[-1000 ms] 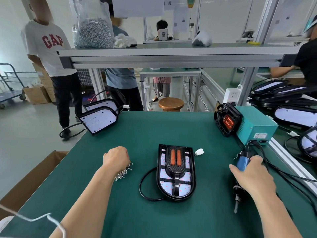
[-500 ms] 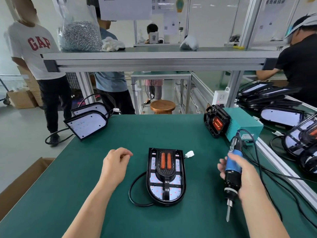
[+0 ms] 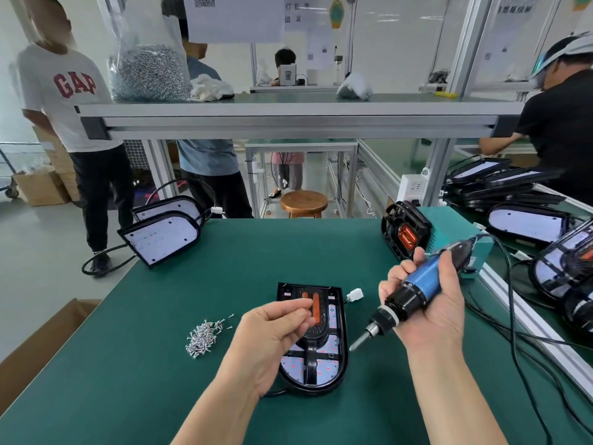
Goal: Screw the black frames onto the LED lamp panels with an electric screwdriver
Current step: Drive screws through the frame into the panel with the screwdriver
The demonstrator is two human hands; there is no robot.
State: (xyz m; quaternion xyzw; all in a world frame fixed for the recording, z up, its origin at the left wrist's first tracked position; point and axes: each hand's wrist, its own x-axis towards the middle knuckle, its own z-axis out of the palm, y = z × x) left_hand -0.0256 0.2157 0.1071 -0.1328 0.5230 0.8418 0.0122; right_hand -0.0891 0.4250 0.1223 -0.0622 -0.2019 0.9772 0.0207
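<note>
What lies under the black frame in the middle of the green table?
A white LED lamp panel with red dots shows through openings in the black frame. The left hand covers its left side, hiding that part.

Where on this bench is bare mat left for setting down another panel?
Bare mat: far middle, between the stacked panels and the power supply; near left, this side of the screw pile. Crowded: right edge, with cables.

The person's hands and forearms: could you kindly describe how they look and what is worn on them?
The left hand and right hand are bare: no gloves, rings or watch show. The left forearm and right forearm are bare too, with no sleeve reaching into the frame.
</note>
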